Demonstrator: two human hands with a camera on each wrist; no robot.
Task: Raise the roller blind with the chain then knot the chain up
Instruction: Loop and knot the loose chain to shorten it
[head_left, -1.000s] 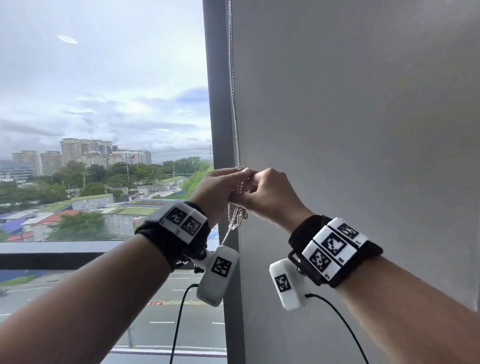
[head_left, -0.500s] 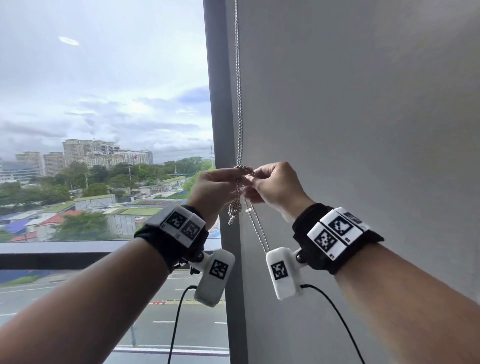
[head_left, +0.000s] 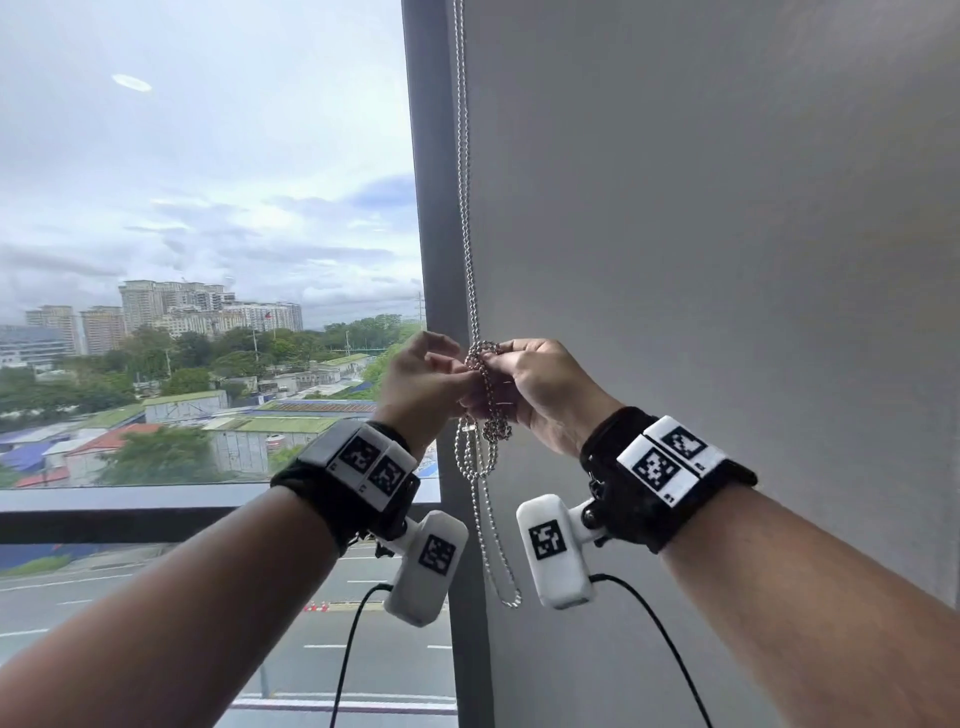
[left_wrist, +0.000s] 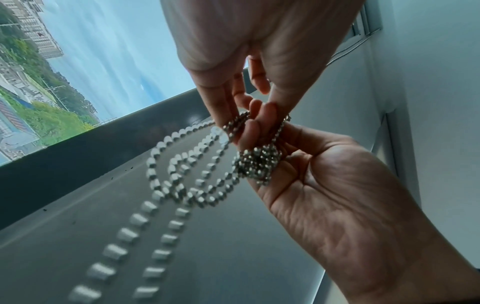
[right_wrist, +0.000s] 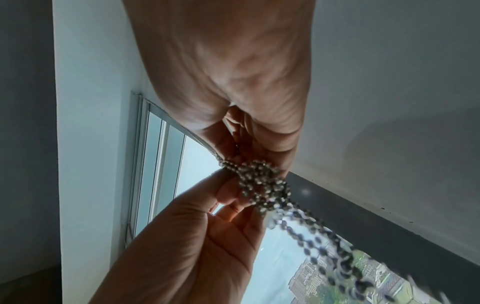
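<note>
A silver ball chain (head_left: 466, 208) hangs down the dark window frame (head_left: 431, 208) into both hands. My left hand (head_left: 451, 364) pinches strands of it between thumb and fingertips (left_wrist: 255, 125). My right hand (head_left: 496, 371) grips the tangled knot (head_left: 491, 400) from the other side. In the left wrist view the knot (left_wrist: 259, 162) sits against the right hand's fingers (left_wrist: 293, 144). The knot (right_wrist: 262, 181) shows between both hands in the right wrist view. Small loops and one long loop (head_left: 501, 561) dangle below. The blind itself cannot be made out.
A plain grey wall (head_left: 727, 260) fills the right side, close behind my right hand. The window glass (head_left: 208, 208) on the left looks over a city. A horizontal rail (head_left: 130, 512) crosses the glass below my left forearm.
Both hands stayed at the same height on the chain. The bunched chain loosened, and a long loop has dropped from between the hands to below the wrist cameras.
</note>
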